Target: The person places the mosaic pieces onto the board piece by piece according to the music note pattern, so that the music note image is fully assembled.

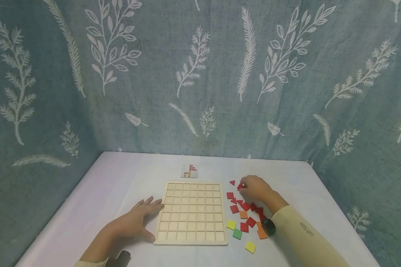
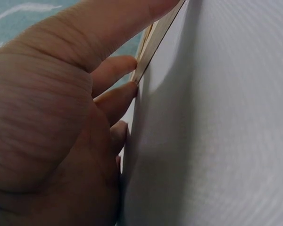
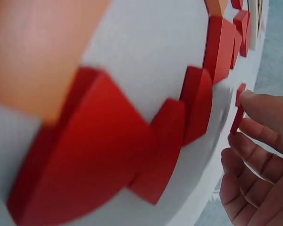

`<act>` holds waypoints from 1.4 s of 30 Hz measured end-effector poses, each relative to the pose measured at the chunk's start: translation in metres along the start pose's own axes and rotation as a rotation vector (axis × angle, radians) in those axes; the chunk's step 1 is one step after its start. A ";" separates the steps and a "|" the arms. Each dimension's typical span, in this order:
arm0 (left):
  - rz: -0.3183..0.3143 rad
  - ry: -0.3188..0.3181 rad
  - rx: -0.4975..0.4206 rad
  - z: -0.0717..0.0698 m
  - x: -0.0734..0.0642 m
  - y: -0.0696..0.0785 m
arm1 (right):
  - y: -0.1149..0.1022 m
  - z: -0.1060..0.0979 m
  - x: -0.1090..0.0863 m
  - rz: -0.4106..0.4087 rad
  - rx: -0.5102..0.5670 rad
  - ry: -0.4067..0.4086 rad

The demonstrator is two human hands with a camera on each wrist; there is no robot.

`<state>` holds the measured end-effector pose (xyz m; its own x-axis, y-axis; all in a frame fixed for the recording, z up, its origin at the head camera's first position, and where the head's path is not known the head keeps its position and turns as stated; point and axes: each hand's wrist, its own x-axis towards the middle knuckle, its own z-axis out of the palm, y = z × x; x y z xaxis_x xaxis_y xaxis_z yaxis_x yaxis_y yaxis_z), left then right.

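**Red tile [image 1: 240,186] pinched beside grid board [image 1: 191,217]**

Right of the board, the right hand [image 1: 256,188] grasps the tile between thumb and fingers. Left of it, the left hand [image 1: 133,219] touches its edge, fingers spread. Loose coloured tiles [image 1: 245,206] crowd its right side; a printed card [image 1: 189,171] lies beyond it. The right sleeve's lettering [image 1: 307,229] is too small to read.

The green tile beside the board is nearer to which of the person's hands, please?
Right: the right hand is beyond the green tile, on the same side of the board, while the left hand is across the board, at its left edge.
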<state>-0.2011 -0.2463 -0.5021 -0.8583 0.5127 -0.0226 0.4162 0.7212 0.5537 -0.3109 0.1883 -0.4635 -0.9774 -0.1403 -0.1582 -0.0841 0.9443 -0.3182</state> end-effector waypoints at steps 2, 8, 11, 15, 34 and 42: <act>-0.001 -0.001 0.006 0.000 0.000 0.000 | -0.003 0.000 -0.001 -0.008 -0.008 -0.004; -0.013 -0.008 0.000 0.002 0.000 -0.001 | -0.012 0.000 0.001 -0.084 -0.056 0.016; -0.022 -0.004 0.000 0.003 0.001 -0.001 | -0.018 -0.001 0.002 -0.131 -0.057 0.035; -0.050 -0.010 -0.009 0.004 0.002 -0.001 | -0.026 -0.002 0.000 -0.168 -0.036 0.036; -0.062 -0.016 -0.006 -0.003 0.007 0.008 | -0.044 -0.006 0.001 -0.215 -0.066 0.019; -0.043 -0.035 -0.020 -0.002 0.004 0.007 | -0.056 -0.009 0.001 -0.336 -0.101 0.053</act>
<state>-0.2022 -0.2404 -0.4967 -0.8641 0.4976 -0.0757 0.3726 0.7337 0.5682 -0.3087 0.1376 -0.4376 -0.9003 -0.4352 -0.0105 -0.4191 0.8729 -0.2499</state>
